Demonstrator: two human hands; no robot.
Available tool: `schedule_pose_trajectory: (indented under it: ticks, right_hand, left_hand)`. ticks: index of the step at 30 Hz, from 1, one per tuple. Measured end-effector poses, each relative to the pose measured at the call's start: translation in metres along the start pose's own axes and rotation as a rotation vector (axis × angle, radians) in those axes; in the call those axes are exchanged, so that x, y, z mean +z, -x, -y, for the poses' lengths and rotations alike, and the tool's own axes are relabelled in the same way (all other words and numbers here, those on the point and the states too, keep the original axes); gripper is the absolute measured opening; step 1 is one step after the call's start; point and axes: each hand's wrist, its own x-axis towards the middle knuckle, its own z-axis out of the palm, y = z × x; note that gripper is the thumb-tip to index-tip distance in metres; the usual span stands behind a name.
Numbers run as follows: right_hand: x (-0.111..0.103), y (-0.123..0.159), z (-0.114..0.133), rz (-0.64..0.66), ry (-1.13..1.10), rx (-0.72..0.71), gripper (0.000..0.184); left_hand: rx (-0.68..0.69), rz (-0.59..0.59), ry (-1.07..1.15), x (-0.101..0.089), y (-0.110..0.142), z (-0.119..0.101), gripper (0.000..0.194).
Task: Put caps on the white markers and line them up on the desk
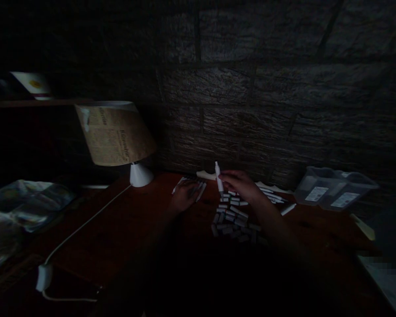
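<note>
The scene is very dark. My right hand (pixel 241 184) is closed on a white pen (pixel 218 177), held upright above a pile of several small grey caps or short tubes (pixel 232 216) on the reddish-brown table (pixel 125 229). My left hand (pixel 184 196) rests on the table to the left of the pile, fingers lying over a few white pens (pixel 198 188); whether it grips them I cannot make out. More white pens (pixel 273 195) lie behind my right hand near the wall.
A table lamp (pixel 117 136) with a newspaper-print shade stands at the back left; its white cord (pixel 82 226) runs to a switch (pixel 44 277) near the front left edge. Clear plastic boxes (pixel 333 188) sit at the right. A crumpled bag (pixel 26 202) lies far left.
</note>
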Motion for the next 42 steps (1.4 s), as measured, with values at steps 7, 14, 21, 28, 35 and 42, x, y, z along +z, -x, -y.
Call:
schedule_pose_trajectory:
  ticks: [7, 14, 21, 28, 35, 42]
  right_hand:
    - [-0.011, -0.003, -0.006, -0.067, -0.103, 0.109, 0.032]
    - [-0.014, -0.008, -0.013, -0.090, -0.188, 0.159, 0.025]
    - [-0.009, -0.004, -0.013, -0.025, -0.216, 0.135, 0.034]
    - [-0.008, -0.004, -0.014, -0.025, -0.144, 0.083, 0.041]
    - [0.000, -0.002, -0.016, -0.041, -0.115, 0.080, 0.041]
    - [0.008, -0.002, -0.021, 0.012, -0.001, -0.017, 0.035]
  left_hand:
    - [-0.002, 0.041, 0.007, 0.004, 0.000, -0.004, 0.026]
    - [-0.028, 0.108, -0.014, 0.004, 0.002, -0.006, 0.030]
    - [-0.025, 0.125, 0.000, 0.002, 0.003, -0.006, 0.032]
    - [-0.018, 0.135, 0.010, 0.000, 0.004, -0.007, 0.033]
    - [-0.095, 0.063, 0.028, -0.006, 0.001, -0.012, 0.031]
    - [-0.344, -0.244, 0.038, -0.018, 0.001, 0.003, 0.031]
